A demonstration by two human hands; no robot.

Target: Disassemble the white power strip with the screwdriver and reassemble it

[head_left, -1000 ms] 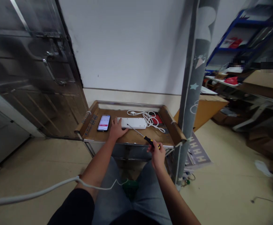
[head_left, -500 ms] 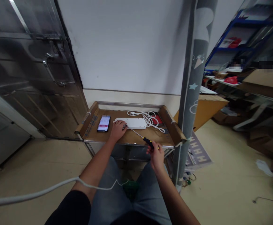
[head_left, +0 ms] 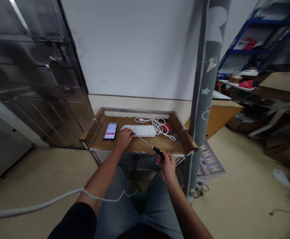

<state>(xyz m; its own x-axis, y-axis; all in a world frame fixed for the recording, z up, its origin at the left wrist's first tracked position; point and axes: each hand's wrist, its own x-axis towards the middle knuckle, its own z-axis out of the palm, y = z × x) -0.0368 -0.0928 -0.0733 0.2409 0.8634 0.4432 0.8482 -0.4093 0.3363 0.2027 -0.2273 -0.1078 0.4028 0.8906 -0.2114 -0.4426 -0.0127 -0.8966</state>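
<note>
The right hand [head_left: 167, 166] grips a screwdriver [head_left: 158, 152], its tip at the near edge of the power strip [head_left: 142, 130] on the bench [head_left: 145, 147]. The left hand [head_left: 125, 139] rests unclenched on the strip's left end, just beside the phone [head_left: 110, 131].

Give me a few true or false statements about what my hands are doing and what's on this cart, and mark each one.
The right hand holds a screwdriver with a yellow and black handle: true.

The left hand is gripping the phone: false. It rests on the white power strip, and the phone lies apart, to its left.

The coiled white cable lies on the floor: false. It lies on the cardboard-lined tray, beyond the strip.

The screwdriver's tip is next to the left hand's fingers: true.
</note>
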